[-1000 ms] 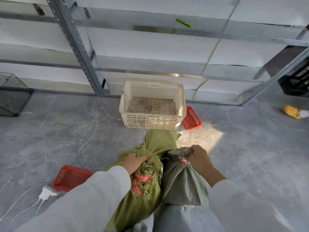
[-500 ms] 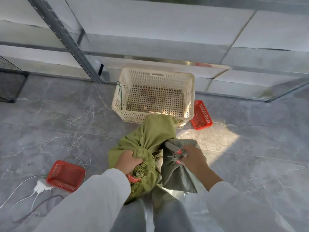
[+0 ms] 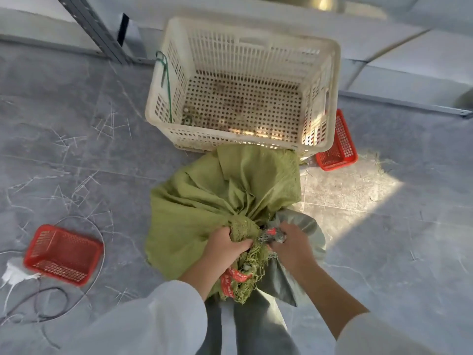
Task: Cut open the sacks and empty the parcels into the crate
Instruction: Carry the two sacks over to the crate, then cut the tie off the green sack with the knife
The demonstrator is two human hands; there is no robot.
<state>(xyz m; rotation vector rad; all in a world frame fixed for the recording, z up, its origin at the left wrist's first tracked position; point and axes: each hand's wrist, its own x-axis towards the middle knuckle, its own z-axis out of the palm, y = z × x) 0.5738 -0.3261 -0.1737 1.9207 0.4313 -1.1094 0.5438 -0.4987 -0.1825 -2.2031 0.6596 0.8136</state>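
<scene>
A green woven sack [image 3: 204, 198] lies on the grey floor, its far end touching the white slatted crate [image 3: 335, 80]. My left hand [image 3: 225, 243] grips its bunched, frayed neck, which is tied with red tape [image 3: 231, 276]. Beside it a smaller grey sack [image 3: 304, 224] is held at its tied neck by my right hand [image 3: 291, 245]. The crate holds only scattered debris on its perforated bottom. No parcels and no cutting tool show.
A red basket [image 3: 61, 254] sits on the floor at the left, next to a white plug and cables [image 3: 15, 274]. A second red basket [image 3: 337, 147] leans behind the crate's right corner. Metal shelving posts [image 3: 99, 29] stand at the back.
The view has tilted down and drawn closer to the crate. Both sacks have been brought down onto the floor in front of the crate, and my hands still grip their necks.
</scene>
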